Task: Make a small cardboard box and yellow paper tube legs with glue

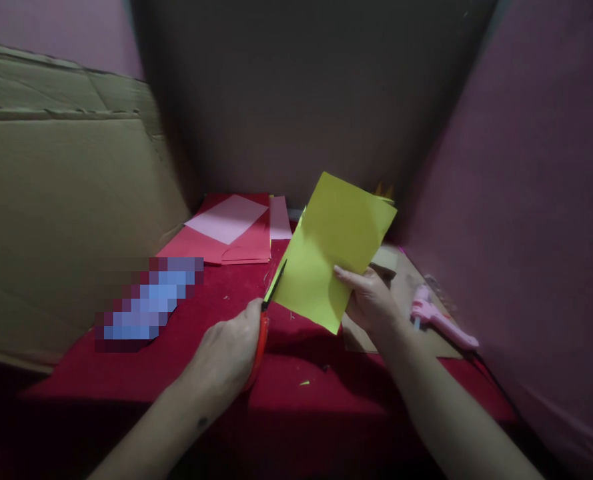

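My left hand [233, 347] is wrapped round the red handle of a pair of scissors [263, 350]. Their dark blades point up and away, along the left edge of a yellow sheet of paper [333, 247]. That sheet is tilted in the air above the red cloth, pinched at its lower right by my right hand [371, 300], thumb on top and fingers behind. A thin strip of yellow shows beside the blades at the sheet's left edge. How far the blades are apart is hard to make out.
Red and pink paper sheets [206, 243] lie at the back left of the red cloth [221, 380]. A pink glue gun [441, 320] rests on cardboard [401, 337] at the right. A blurred-out bluish object [151, 303] is at left, near a cardboard panel [56, 200]. Small scraps [304, 383] lie in front.
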Demonstrator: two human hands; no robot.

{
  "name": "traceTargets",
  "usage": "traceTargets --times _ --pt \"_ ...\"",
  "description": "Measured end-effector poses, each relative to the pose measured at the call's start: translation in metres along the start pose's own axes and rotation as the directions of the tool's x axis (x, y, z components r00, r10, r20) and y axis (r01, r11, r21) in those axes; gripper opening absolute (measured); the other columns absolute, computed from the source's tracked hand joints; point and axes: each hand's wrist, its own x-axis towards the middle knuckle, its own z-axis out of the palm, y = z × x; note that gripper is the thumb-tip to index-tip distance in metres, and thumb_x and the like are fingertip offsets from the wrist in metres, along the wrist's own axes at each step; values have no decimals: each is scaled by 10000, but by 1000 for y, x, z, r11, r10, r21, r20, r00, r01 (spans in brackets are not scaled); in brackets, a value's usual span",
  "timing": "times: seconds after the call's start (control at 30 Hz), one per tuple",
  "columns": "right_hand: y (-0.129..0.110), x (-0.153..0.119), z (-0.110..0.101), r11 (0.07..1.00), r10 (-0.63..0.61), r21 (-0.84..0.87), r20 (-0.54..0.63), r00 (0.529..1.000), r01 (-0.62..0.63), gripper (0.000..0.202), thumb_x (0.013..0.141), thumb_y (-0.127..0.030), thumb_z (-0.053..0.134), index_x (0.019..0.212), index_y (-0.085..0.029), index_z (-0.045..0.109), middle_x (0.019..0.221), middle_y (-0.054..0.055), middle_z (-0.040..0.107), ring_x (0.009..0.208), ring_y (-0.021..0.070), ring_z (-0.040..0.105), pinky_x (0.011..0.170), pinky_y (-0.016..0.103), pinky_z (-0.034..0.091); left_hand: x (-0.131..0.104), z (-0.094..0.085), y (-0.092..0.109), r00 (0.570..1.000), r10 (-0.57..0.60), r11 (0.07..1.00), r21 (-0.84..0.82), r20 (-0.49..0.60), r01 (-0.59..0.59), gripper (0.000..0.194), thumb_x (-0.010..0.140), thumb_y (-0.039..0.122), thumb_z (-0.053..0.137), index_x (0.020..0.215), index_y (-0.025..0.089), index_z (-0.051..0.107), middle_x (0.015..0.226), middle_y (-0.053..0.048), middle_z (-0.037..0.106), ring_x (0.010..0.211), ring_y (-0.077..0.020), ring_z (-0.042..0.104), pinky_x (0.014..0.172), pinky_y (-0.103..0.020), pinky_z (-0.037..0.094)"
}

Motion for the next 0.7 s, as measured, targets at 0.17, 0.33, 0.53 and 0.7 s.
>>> traceTargets --times 0.17,0.33,0.53,0.7 --pt "0 1 -2 1000 20 -9 -15 1000 -20 406 612 -178 755 1008 -215 676 1014 76 735 1047 309 643 933 472 496 -2 1 -3 999 49 999 -14 -11 -49 198 933 296 297 999 177 442 779 -98 666 746 -327 680 596 -352 421" --pt "2 0 -3 999 41 -21 21 999 -40 367 594 -165 751 953 -215 689 999 71 738 1056 309 636 929 477 493 -5 -4 1 1000 14 993 -119 7 -13 236 931 301 309 1075 177 450 865 -113 677 767 -286 679 622 -336 443" --pt "6 -2 -5 997 73 2 56 996 -74 346 615 -146 743 953 -208 701 986 57 745 1006 287 661 925 458 502 -4 -6 7 998 -61 978 -200 7 61 296 923 296 339 1170 175 447 921 -126 682 849 -294 683 692 -357 470" --pt "6 -2 -5 995 84 44 64 994 -87 360 631 -123 742 976 -219 697 991 44 746 981 268 673 931 442 505 0 2 4 999 -23 997 -75 -39 20 294 938 297 309 1147 143 448 850 -120 672 820 -326 681 652 -366 456"
